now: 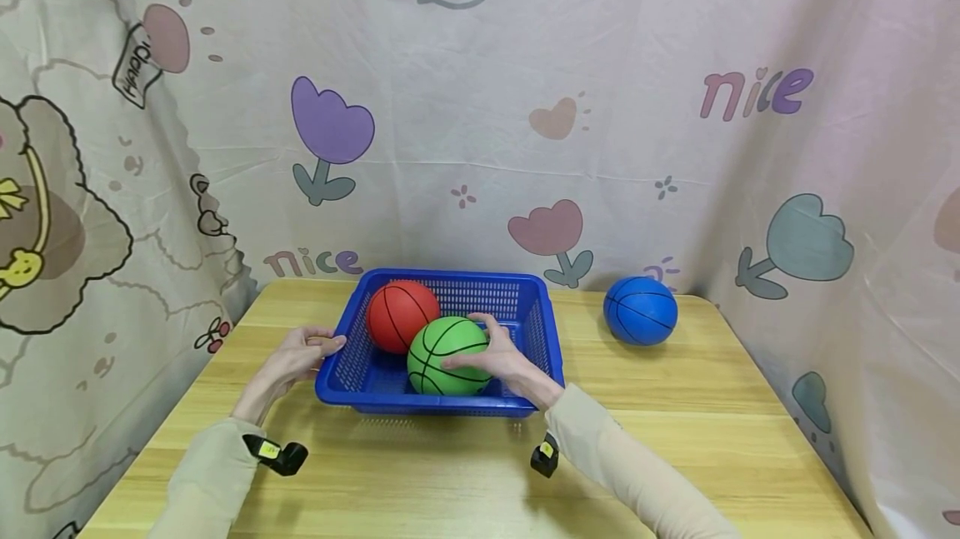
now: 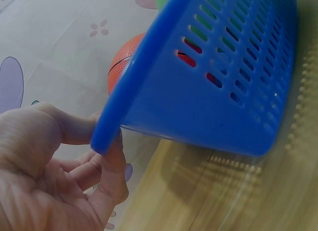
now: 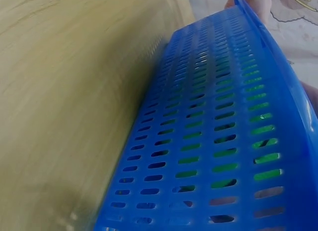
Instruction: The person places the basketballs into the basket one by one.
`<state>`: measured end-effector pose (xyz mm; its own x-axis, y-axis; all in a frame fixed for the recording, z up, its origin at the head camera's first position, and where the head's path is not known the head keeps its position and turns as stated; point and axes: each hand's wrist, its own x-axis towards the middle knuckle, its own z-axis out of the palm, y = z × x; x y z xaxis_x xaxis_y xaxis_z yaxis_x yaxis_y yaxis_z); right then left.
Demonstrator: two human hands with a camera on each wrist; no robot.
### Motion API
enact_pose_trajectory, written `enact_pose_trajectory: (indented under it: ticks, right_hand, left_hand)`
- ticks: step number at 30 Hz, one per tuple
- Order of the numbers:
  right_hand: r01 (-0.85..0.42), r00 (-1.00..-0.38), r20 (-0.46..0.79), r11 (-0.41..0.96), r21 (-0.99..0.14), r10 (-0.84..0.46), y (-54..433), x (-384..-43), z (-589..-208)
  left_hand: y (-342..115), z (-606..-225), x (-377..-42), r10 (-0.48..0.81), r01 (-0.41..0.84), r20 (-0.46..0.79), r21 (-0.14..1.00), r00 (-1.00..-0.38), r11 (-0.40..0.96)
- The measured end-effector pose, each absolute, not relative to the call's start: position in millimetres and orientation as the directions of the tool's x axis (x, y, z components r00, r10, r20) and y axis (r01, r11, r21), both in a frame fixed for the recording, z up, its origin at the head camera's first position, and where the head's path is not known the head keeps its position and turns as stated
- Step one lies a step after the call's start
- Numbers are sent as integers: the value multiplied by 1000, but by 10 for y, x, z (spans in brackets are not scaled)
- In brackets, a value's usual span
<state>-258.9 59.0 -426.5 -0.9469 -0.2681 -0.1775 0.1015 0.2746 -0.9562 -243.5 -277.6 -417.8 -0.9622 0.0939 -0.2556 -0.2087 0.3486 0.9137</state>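
A blue plastic basket (image 1: 427, 401) with slotted walls stands on the table, holding a red basketball (image 1: 399, 314) at its back left and a green basketball (image 1: 442, 356) in front of it. My left hand (image 1: 294, 356) pinches the basket's left rim; in the left wrist view the thumb lies on one side of the rim (image 2: 130, 84) and the fingers on the other. Reaching over the front right, my right hand (image 1: 504, 356) grips the green ball from its right side with thumb and fingers spread. The slotted wall (image 3: 198, 126) mostly hides that hand in the right wrist view.
A blue basketball (image 1: 640, 311) sits at the back right of the wooden table (image 1: 420, 481), apart from the basket. Behind and beside the table hangs a printed cloth (image 1: 450, 106) with flowers and words on it.
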Motion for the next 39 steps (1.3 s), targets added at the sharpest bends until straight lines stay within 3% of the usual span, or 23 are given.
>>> enact_pose_trajectory:
  ticks: [16, 31, 39]
  right_hand:
    - [80, -947, -168, 302, -950, -275, 577, -2593, -4295]
    - [-4, -938, -155, 457, -890, -310, 633, -2598, -4275]
    - [-18, -936, -152, 475, -880, -318, 646, -2589, -4276]
  left_hand:
    - [-2763, -4166, -2432, 85, -215, -261, 908, -961, 359]
    - [-2760, -4165, -2443, 91, -222, -268, 911, -959, 348]
    - [-2768, -4165, -2442, 92, -225, -272, 909, -958, 351]
